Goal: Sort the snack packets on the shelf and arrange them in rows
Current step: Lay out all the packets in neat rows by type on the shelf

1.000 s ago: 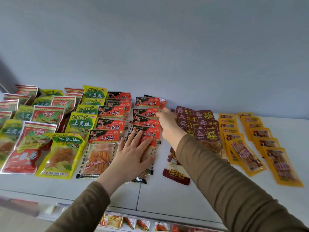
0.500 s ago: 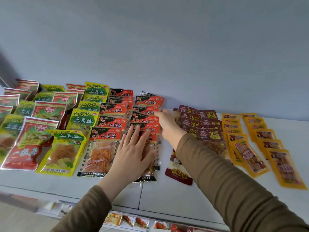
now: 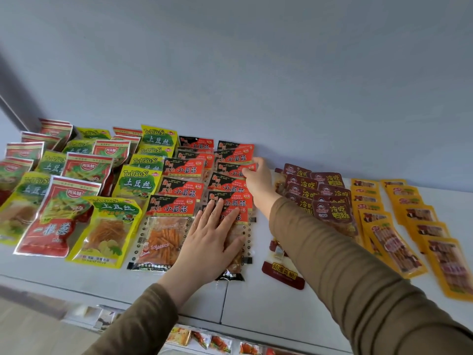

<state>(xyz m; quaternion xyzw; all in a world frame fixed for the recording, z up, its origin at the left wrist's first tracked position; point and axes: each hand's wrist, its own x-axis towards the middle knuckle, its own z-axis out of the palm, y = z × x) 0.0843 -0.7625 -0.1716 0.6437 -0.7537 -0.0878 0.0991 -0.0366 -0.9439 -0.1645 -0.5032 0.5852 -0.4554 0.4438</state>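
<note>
Left hand lies flat, covering the front black-and-red packet; right hand pinches a rear packet (its fingertips hidden) on the shelf.

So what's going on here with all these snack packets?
A person is sorting snack packets into rows on a white shelf. The left hand lies flat on the front packet of a red-and-black row, holding it down. The right hand reaches to the back of that row and pinches a packet there. Green-and-yellow packets lie in rows to the left, maroon packets and orange packets to the right.
</note>
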